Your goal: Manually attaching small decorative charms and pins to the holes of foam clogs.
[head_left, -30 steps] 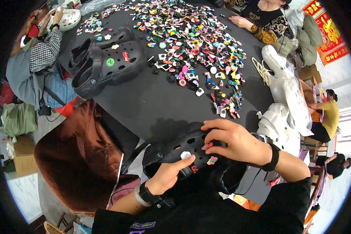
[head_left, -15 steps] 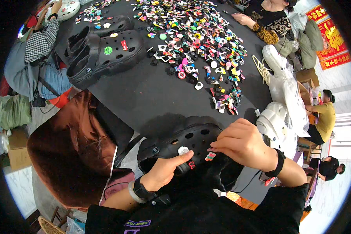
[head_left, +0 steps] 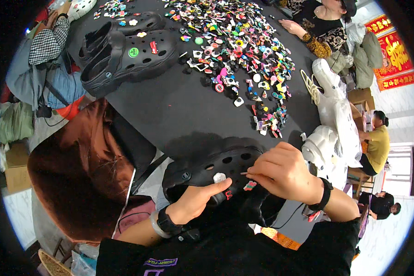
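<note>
A black clog with round vent holes is tilted in front of me at the table's near edge. My left hand is closed around its near side, thumb lying over the upper. Set in the upper are a white round charm, a red charm and a pink-and-green charm. My right hand is closed in a pinch over the toe. Between its fingertips pokes a small pale shoe charm, seen edge-on against the clog; its design is hidden.
Loose shoe charms spread across the black table. A pair of black clogs with a few charms stands at the left. White clogs, partly in clear plastic, lie at the right. Other people sit around; one hand rests by the far charms.
The view has shifted slightly. The right fingertips have come closer to the clog's upper with the small charm, now edge-on. My left hand keeps its hold on the clog.
</note>
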The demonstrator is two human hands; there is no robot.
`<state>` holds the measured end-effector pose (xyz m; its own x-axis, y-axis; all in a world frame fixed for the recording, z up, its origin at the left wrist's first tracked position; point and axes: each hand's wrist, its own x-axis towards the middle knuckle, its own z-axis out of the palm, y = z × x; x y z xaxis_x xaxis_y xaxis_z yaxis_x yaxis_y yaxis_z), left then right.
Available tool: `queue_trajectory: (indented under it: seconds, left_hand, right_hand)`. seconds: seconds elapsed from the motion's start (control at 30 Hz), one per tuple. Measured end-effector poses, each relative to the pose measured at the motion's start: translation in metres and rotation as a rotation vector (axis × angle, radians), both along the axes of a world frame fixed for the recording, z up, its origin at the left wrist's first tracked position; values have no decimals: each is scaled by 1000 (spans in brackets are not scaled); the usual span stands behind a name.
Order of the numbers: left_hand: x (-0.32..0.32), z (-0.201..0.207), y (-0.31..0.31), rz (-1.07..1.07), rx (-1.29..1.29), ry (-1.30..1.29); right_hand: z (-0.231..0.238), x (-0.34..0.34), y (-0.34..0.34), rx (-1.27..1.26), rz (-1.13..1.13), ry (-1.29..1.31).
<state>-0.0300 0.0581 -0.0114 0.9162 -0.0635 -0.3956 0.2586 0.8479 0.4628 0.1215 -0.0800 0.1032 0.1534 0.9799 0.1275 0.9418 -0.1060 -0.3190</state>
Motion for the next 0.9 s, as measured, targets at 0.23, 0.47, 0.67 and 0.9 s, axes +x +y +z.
queue_trajectory:
  seconds: [0.23, 0.47, 0.67, 0.9]
  left_hand:
    - [0, 0, 1, -19, -18, -27]
    - [0, 2, 2, -22, 59, -51]
    - [-14, 9, 16, -231, 796, -319]
    - [-14, 20, 21, -273, 730, -273]
  right_hand:
    - [-1, 6, 10, -164, -136, 262]
    - [-4, 13, 15, -349, -225, 379]
    - [-10, 23, 18, -334, -160, 411]
    - [-26, 32, 15, -299, -92, 351]
